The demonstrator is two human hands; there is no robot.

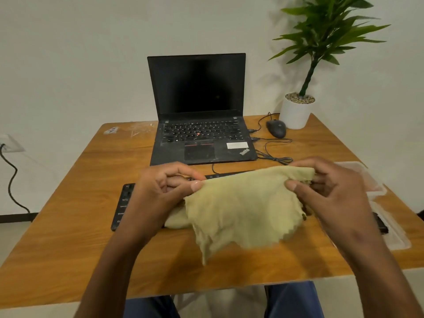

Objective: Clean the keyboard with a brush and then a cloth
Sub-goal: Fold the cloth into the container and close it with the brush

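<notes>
A pale yellow-green cloth hangs spread between both my hands above the table. My left hand pinches its upper left edge, and my right hand pinches its upper right edge. Beneath it lies a black external keyboard; only its left end and a strip of its far edge show, the rest is hidden by the cloth and my hands. No brush is clearly visible.
An open black laptop stands behind the keyboard on the wooden table. A wired mouse and a white potted plant sit at the back right. A clear plastic package lies at the right edge.
</notes>
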